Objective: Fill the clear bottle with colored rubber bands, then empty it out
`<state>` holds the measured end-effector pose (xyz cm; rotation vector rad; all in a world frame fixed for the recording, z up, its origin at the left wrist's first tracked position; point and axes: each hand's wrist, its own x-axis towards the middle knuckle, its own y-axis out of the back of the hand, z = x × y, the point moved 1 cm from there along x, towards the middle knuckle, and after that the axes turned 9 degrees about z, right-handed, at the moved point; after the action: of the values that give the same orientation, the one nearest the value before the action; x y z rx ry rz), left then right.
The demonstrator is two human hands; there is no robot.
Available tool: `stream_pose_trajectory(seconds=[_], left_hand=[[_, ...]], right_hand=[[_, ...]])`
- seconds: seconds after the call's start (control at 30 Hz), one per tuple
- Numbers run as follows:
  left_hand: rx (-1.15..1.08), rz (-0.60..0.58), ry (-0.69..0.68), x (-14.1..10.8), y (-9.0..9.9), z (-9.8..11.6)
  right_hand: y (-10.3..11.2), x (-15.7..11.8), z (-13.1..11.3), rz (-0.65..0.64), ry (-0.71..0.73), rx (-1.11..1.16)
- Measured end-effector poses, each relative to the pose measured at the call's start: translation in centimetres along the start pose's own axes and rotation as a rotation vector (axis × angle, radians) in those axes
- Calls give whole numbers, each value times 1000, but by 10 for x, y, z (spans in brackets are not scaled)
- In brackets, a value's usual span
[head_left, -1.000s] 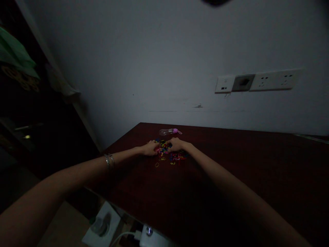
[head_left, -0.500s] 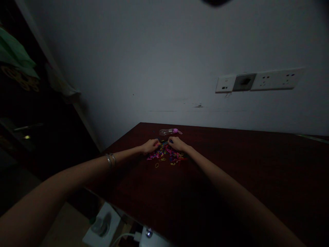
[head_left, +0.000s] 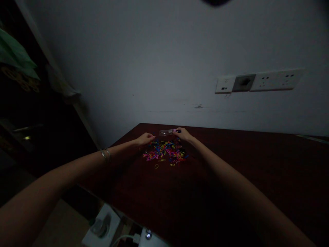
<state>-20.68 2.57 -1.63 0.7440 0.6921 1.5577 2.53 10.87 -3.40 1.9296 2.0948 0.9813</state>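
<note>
A loose pile of small colourful rubber bands (head_left: pixel 164 149) lies on the dark red-brown table (head_left: pixel 154 195). Behind the pile rests a clear plastic bottle (head_left: pixel 165 132) on its side, its pink cap pointing right. My right hand (head_left: pixel 183 133) is closed around the cap end, covering most of the cap; something dark blue shows at its fingers. To the left of the pile, my left hand (head_left: pixel 145 138) is pinched closed just above the table. A little pink shows at its fingertips, too small to name.
A pale wall (head_left: pixel 164 68) rises along the table's back edge, carrying a row of sockets (head_left: pixel 257 82) at right. A dark door with a handle (head_left: pixel 28 128) stands at left. Below the front edge are a white plug with a cable (head_left: pixel 136 237) and a clear container (head_left: pixel 99 227).
Both hands have left the middle of the rubber bands, which now lie more spread out. My left hand moved left and back; my right hand moved back to the bottle's cap.
</note>
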Motion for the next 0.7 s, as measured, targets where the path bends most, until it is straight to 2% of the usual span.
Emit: stream_pose_trajectory(seconds=[0.17,0.43,0.7], left_hand=[[0,-214,86,-6,8,-16],[68,-456,131,-9,23,-29],[138,-498,172,-9,35,-34]], right_hand=[[1,2,2,-47,-142,245],[2,5,0,-7,-121,276],[6,1,-2,0,-47,280]])
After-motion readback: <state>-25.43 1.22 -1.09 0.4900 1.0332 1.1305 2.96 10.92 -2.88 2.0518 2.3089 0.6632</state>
